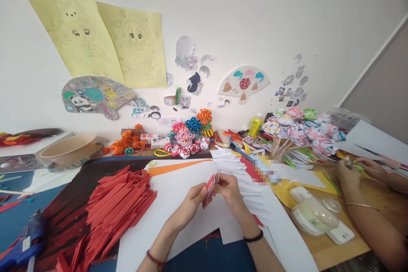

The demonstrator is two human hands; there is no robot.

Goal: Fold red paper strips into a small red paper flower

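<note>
Between my two hands is a small folded red and white paper piece (211, 183). My left hand (195, 197) pinches its left side with thumb and fingers. From the other side, the fingertips of my right hand (228, 190) close on it. Both hands are above a white paper sheet (172, 191). To the left lies a large pile of folded red paper strips (119, 208). Just right of my hands, white paper strips (255, 199) are spread in an overlapping row.
A blue glue gun (30, 238) lies at the left, near a beige bowl (68, 151). Paper flowers (188, 129) line the wall, with a bigger bunch (298, 129) at right. A clear bottle (315, 216) lies near a co-worker's hands (360, 172), which hold something green.
</note>
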